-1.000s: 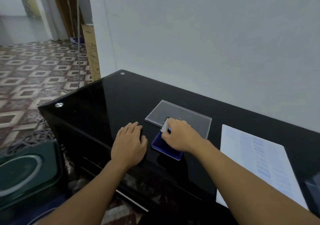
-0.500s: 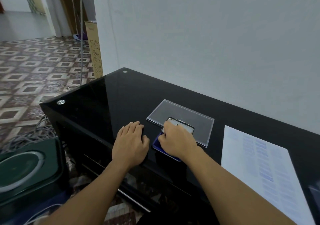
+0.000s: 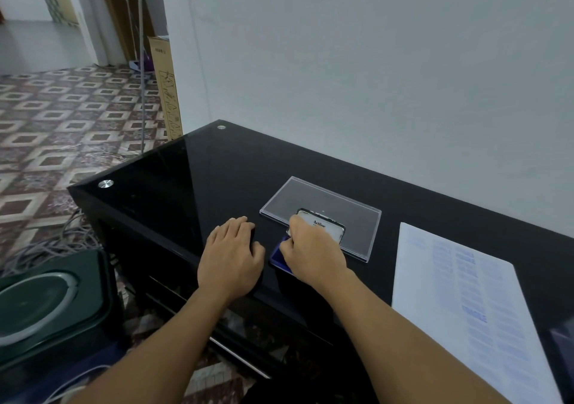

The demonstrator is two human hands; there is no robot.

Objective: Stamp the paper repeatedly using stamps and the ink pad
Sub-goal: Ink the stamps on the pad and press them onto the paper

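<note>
Black glass desk stood against a white wall, with patterned floor tiles to its left. Left hand lay flat, fingers relaxed, beside the blue ink pad. Right hand pinched its raised lid, hiding most of the pad. Stamped paper lay to the right, partly cut off.

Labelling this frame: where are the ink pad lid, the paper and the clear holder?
ink pad lid (image 3: 324,226), head view, on its white label.
paper (image 3: 466,304), head view, mid-sheet among the print.
clear holder (image 3: 312,195), head view, on its bare far part.
</note>
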